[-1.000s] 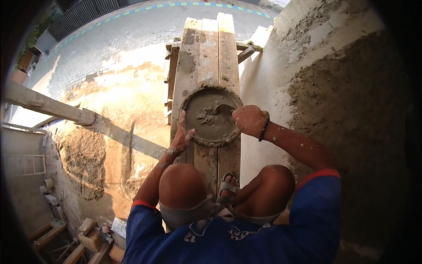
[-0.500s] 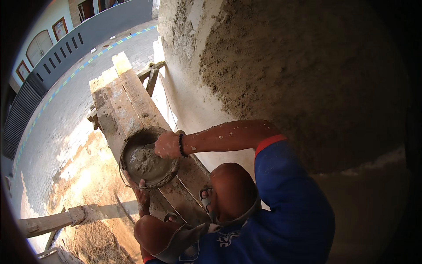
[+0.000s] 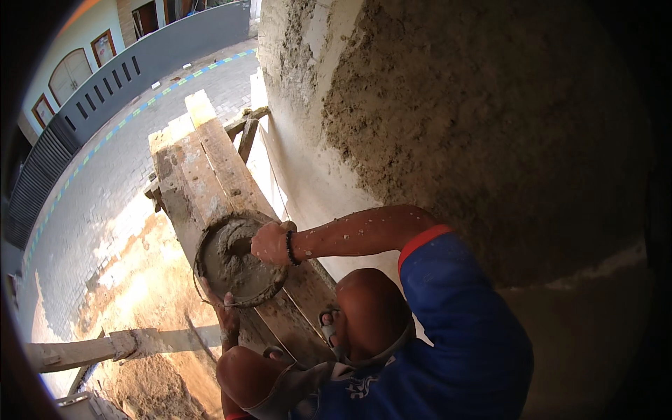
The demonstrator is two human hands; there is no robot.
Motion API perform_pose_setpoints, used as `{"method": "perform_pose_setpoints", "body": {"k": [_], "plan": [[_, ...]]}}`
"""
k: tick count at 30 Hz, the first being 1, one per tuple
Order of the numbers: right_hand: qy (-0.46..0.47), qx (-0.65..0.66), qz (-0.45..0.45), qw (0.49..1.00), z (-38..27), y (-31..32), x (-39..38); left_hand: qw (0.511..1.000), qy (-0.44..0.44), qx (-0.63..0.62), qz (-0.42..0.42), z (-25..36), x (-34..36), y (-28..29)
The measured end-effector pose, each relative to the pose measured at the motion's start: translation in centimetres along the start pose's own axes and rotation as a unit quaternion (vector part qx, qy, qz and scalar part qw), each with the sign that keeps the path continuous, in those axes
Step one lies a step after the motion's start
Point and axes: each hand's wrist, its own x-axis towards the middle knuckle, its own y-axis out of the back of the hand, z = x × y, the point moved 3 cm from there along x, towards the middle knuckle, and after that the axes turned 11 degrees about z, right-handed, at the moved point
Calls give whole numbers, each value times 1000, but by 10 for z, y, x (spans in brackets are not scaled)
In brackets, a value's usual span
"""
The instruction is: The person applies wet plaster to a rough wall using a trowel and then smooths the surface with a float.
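A round bucket (image 3: 262, 297) of wet grey mortar (image 3: 245, 276) stands on the planks in front of my knees. My right hand (image 3: 270, 243) is closed around a trowel, whose handle end (image 3: 288, 226) pokes out behind the fist. The blade is sunk in the mortar and hidden. At the near left side of the bucket, my left hand (image 3: 222, 302) grips the rim, thumb on top and fingers around the outside wall.
Wooden scaffold planks (image 3: 210, 164) run away under the bucket and my sandalled feet. A partly plastered wall (image 3: 420, 119) rises close on the right. A wooden rail (image 3: 77, 353) crosses at lower left. Sandy ground and a paved street (image 3: 98, 189) lie below.
My right hand has shifted slightly right and down, and the mortar has been stirred into a swirled, spread shape. My left hand stays on the rim. The whole view has shifted a little.
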Motion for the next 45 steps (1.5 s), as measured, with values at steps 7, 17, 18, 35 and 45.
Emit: {"method": "perform_pose_setpoints", "body": {"k": [7, 17, 18, 35, 45], "plan": [[19, -13, 35, 999, 3, 64, 3, 999, -47, 22, 15, -29, 0, 8], [16, 21, 83, 996, -9, -46, 22, 999, -29, 11, 21, -25, 4, 3], [35, 14, 68, 997, -11, -8, 16, 999, -18, 9, 32, -21, 2, 5], [72, 11, 18, 997, -20, 45, -21, 999, -46, 3, 19, -10, 2, 2], [41, -41, -66, 996, -11, 0, 5, 998, -55, -21, 26, -19, 3, 0]]}}
